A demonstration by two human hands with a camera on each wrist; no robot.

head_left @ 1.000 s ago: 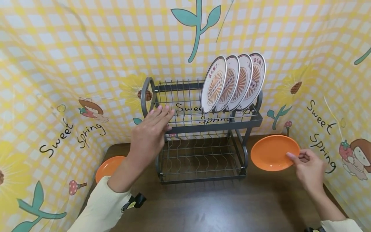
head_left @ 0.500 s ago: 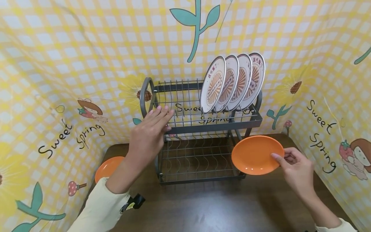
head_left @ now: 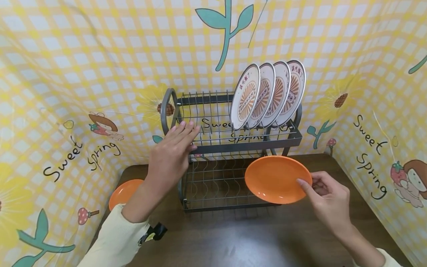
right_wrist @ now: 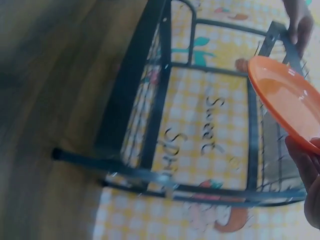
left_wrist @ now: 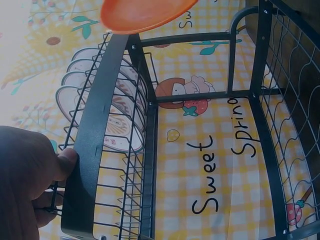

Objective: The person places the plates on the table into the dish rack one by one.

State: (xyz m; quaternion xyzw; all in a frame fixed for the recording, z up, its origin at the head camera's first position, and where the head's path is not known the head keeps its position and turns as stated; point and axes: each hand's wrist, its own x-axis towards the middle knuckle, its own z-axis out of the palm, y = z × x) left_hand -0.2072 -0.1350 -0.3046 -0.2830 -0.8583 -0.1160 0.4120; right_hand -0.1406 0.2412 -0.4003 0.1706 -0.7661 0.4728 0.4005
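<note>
A grey two-tier wire dish rack (head_left: pixel 233 148) stands at the back of the dark wooden table (head_left: pixel 240 237). My left hand (head_left: pixel 175 148) rests on the left end of its upper tier with fingers straight; the left wrist view shows the thumb (left_wrist: pixel 65 162) against the front bar (left_wrist: pixel 95 150). My right hand (head_left: pixel 325 198) pinches the right rim of an orange plate (head_left: pixel 277 178), held in the air in front of the lower tier's right part. The same plate (right_wrist: pixel 287 107) shows in the right wrist view and the plate (left_wrist: pixel 142 12) at the top of the left wrist view.
Several white patterned plates (head_left: pixel 267 94) stand upright in the right half of the upper tier. A second orange plate (head_left: pixel 125 193) lies on the table left of the rack, behind my left forearm. Yellow checked cloth walls (head_left: pixel 66 92) close in the table on three sides.
My right hand has carried the orange plate leftward from the table's right side to the front of the rack's lower tier. The left hand has stayed on the upper tier.
</note>
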